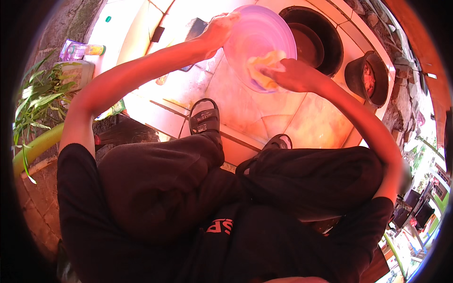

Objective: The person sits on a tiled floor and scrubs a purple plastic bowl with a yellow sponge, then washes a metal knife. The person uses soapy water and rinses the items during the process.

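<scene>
A round, shallow plastic basin, pinkish purple in this light, is tilted above the tiled floor. My left hand grips its rim at the upper left. In my right hand is a yellowish, soapy cloth or sponge, pressed against the basin's lower right part. My right fingers are partly hidden by it. Just right of the basin, a large dark tub stands on the tiles with a smaller round vessel inside.
At the right stands a dark bucket with reddish contents. Bottles and a leafy plant are at the left. A broom head lies near my left knee. My sandalled feet are on the tiles, and rough stones border the right side.
</scene>
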The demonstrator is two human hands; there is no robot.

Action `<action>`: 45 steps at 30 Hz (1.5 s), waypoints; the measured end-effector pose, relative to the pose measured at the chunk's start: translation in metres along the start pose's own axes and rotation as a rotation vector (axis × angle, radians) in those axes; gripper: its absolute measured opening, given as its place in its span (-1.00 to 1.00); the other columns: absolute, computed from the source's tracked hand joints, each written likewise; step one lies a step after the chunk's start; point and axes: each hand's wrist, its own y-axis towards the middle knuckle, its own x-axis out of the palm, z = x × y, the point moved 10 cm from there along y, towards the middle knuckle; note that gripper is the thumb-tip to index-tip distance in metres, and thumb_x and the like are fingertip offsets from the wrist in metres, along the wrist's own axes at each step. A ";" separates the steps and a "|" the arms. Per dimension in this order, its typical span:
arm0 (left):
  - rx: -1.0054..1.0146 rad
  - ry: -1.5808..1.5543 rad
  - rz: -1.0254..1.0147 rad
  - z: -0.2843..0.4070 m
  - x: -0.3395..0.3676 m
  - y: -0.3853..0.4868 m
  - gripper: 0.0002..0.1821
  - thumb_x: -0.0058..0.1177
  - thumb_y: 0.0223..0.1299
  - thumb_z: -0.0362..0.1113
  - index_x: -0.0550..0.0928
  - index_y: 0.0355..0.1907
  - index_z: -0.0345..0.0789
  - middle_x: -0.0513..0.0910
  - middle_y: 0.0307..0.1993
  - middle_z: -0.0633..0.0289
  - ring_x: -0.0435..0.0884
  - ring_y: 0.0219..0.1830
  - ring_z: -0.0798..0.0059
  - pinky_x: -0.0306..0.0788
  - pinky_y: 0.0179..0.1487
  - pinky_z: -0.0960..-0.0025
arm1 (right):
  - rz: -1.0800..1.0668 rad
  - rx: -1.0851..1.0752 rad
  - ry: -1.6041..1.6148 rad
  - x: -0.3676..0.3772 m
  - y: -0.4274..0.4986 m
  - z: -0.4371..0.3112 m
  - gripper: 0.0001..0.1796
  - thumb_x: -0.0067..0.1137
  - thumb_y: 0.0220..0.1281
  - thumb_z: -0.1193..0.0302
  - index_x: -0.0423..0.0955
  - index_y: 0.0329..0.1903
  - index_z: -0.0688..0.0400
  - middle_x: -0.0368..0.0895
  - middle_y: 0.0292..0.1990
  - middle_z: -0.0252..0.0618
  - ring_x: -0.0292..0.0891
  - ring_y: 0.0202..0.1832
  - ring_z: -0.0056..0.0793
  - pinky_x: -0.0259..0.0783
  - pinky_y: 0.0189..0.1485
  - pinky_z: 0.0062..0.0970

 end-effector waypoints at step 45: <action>0.133 -0.022 0.038 0.023 -0.005 -0.001 -0.63 -0.07 0.49 -0.09 0.61 0.01 -0.36 0.63 -0.14 0.32 0.52 -0.06 0.61 0.45 0.05 0.45 | 0.331 -0.006 0.023 -0.021 -0.003 -0.021 -0.49 0.30 0.14 0.15 0.52 -0.06 0.37 0.64 -0.18 0.19 0.61 -0.14 0.08 0.51 -0.08 -0.12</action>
